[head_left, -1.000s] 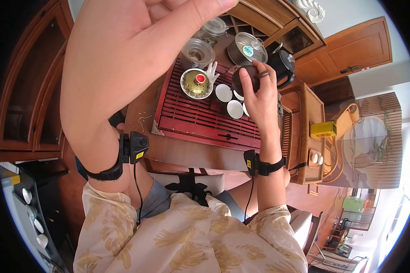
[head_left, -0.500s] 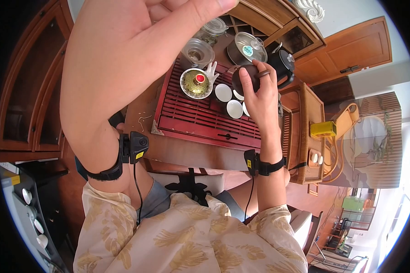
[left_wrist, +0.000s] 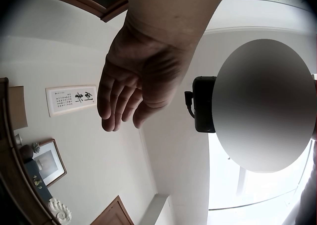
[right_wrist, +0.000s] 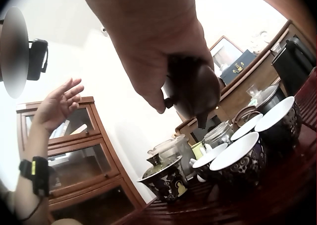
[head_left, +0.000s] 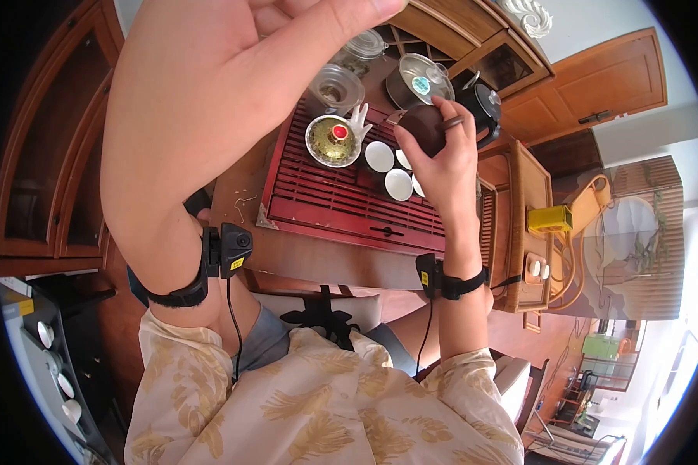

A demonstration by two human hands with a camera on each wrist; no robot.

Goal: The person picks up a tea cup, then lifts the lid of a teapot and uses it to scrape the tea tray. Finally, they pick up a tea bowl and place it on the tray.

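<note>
My right hand (head_left: 451, 174) grips a small dark brown teapot (head_left: 425, 128) above the slatted red tea tray (head_left: 318, 215). The teapot's ring-shaped handle stands by my fingers. In the right wrist view the teapot (right_wrist: 195, 89) is tilted, its spout pointing down and my thumb by the lid knob. Below it are white-lined cups (head_left: 379, 157) with dark patterned outsides. A lidded patterned bowl (head_left: 332, 146) with a red-topped knob sits to their left. My left hand (head_left: 295, 46) is raised close to the head camera, fingers loosely bent and holding nothing, as the left wrist view shows.
Behind the tray stand a glass jar (head_left: 336, 91), a lidded pot (head_left: 415, 81) and a black kettle (head_left: 485, 108). A white hand-shaped ornament (head_left: 360, 122) is beside the bowl. Right of the table, a wooden trolley (head_left: 531, 232) carries a yellow tin (head_left: 550, 220).
My right hand has turned and shifted slightly, and the teapot in it has moved a little to the right and tipped. The left hand stays where it was.
</note>
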